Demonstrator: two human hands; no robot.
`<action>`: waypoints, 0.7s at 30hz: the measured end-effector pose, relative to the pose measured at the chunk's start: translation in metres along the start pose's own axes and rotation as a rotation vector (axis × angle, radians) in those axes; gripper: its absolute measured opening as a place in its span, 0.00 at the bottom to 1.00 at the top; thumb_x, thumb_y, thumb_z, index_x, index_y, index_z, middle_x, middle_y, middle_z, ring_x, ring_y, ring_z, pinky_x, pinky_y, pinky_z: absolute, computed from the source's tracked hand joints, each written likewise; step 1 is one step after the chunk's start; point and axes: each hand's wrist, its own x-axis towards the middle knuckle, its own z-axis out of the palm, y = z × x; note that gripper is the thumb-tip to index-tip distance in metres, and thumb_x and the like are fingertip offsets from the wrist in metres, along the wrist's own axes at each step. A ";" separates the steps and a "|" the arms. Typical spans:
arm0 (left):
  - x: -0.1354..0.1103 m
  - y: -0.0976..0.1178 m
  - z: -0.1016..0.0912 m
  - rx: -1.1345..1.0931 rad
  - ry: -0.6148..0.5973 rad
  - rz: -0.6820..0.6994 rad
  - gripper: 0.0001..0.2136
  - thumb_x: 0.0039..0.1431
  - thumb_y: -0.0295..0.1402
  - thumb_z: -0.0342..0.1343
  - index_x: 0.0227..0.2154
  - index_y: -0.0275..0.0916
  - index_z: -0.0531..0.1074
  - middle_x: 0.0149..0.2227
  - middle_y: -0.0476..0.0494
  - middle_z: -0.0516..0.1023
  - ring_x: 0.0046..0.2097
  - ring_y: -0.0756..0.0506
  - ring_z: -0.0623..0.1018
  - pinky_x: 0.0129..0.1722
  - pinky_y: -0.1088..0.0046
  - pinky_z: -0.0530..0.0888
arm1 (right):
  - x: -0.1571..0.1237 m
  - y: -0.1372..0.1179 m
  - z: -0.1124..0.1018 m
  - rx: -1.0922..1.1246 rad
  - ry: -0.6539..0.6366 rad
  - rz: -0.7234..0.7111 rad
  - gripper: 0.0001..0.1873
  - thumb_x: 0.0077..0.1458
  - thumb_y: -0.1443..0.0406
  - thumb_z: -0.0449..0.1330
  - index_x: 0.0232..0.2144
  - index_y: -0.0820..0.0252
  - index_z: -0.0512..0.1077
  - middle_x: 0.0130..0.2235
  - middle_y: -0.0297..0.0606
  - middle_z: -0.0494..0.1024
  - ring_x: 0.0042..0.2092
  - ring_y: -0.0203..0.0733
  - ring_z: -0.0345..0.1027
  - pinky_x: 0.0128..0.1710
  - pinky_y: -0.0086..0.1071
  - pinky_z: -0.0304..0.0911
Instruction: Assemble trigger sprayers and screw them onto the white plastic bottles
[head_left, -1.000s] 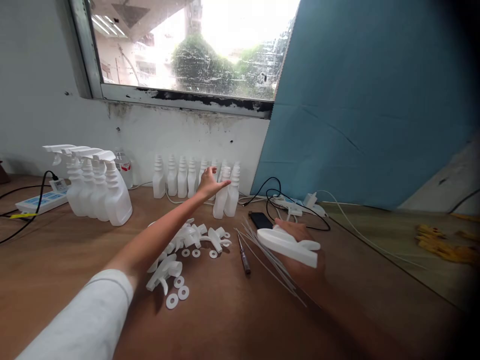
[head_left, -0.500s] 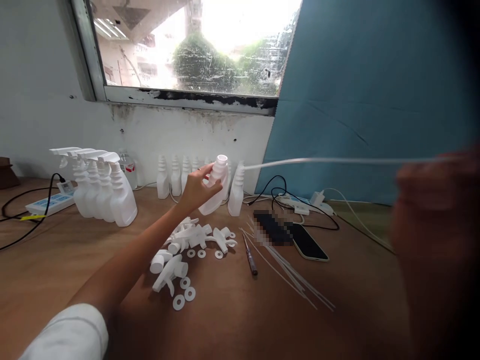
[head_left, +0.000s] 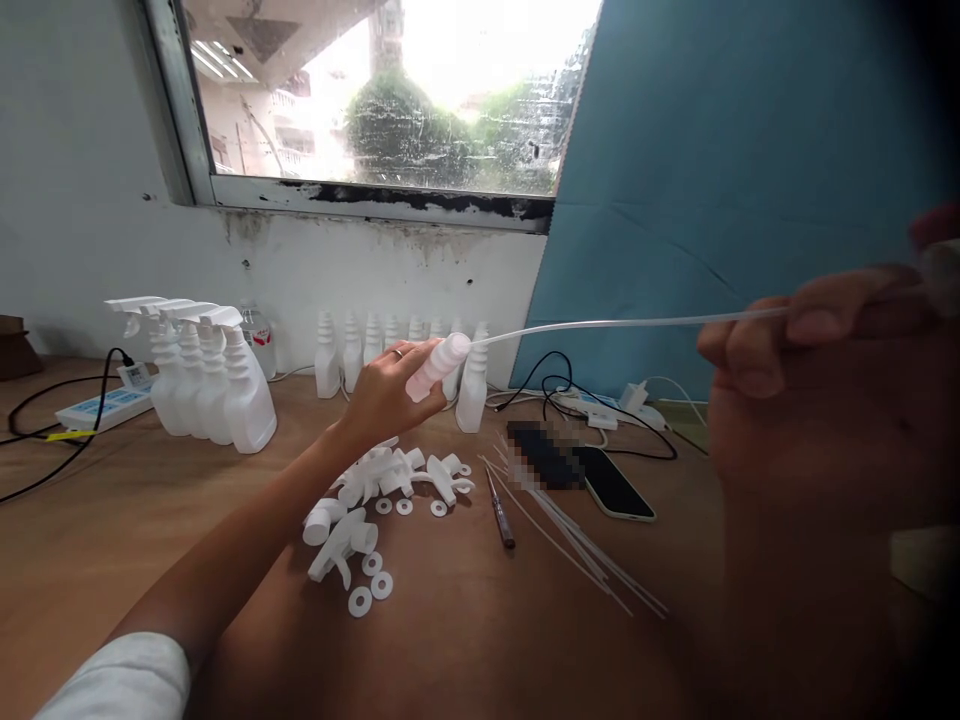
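Note:
My left hand (head_left: 386, 397) is wrapped round the neck of a white plastic bottle (head_left: 437, 368), whose mouth tilts to the right. A long, thin, clear tube (head_left: 600, 324) runs across from the right; its tip lies at the bottle's mouth, and I cannot tell whether it is inside. My right hand (head_left: 795, 335) pinches this tube near its other end. A whitish piece, partly cut off, shows at the right edge behind those fingers. Below my left hand lie white trigger spray heads (head_left: 382, 472) in a pile, with several white ring washers (head_left: 360, 601) around them.
Bottles with spray heads (head_left: 247, 410) stand at left, and bare bottles (head_left: 472, 393) line the wall. Loose tubes (head_left: 574, 535), a screwdriver (head_left: 501, 515) and a phone (head_left: 619, 485) lie at centre right. Power strips (head_left: 101, 402) with cables sit at both sides.
My left hand has tipped the bottle over to the right, bringing its mouth to the tube's tip. My right hand has moved left and further into view.

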 end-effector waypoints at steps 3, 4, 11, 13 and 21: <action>0.001 0.006 -0.002 -0.064 -0.064 0.044 0.21 0.50 0.29 0.54 0.50 0.37 0.70 0.44 0.42 0.78 0.45 0.44 0.76 0.45 0.67 0.74 | 0.001 -0.004 0.015 0.232 0.056 0.080 0.12 0.56 0.57 0.62 0.41 0.54 0.74 0.29 0.33 0.66 0.29 0.34 0.60 0.25 0.32 0.53; 0.002 0.010 -0.004 -0.116 -0.097 0.070 0.21 0.50 0.29 0.55 0.50 0.37 0.71 0.44 0.43 0.79 0.45 0.44 0.76 0.45 0.67 0.74 | 0.000 -0.003 0.020 0.242 0.044 0.114 0.13 0.54 0.57 0.63 0.41 0.56 0.74 0.30 0.34 0.68 0.31 0.34 0.62 0.26 0.31 0.53; 0.013 0.038 -0.023 -0.638 -0.555 -0.162 0.14 0.51 0.29 0.55 0.42 0.34 0.76 0.37 0.45 0.80 0.37 0.48 0.77 0.39 0.72 0.76 | -0.011 0.035 0.045 0.290 -0.316 0.346 0.17 0.59 0.54 0.56 0.43 0.59 0.71 0.46 0.42 0.71 0.46 0.41 0.68 0.43 0.37 0.64; 0.014 0.034 -0.026 -0.792 -0.735 -0.233 0.13 0.53 0.32 0.56 0.42 0.35 0.76 0.37 0.44 0.79 0.38 0.47 0.77 0.39 0.71 0.77 | -0.021 0.045 0.053 0.316 -0.405 0.432 0.15 0.61 0.55 0.54 0.42 0.59 0.70 0.47 0.42 0.72 0.49 0.44 0.68 0.47 0.40 0.64; 0.006 -0.010 -0.026 -1.011 -1.125 -0.393 0.14 0.49 0.36 0.65 0.39 0.38 0.79 0.37 0.42 0.81 0.39 0.43 0.80 0.41 0.65 0.78 | -0.080 0.061 0.089 0.526 -0.419 0.748 0.16 0.58 0.55 0.57 0.40 0.62 0.68 0.37 0.42 0.73 0.35 0.40 0.68 0.32 0.33 0.65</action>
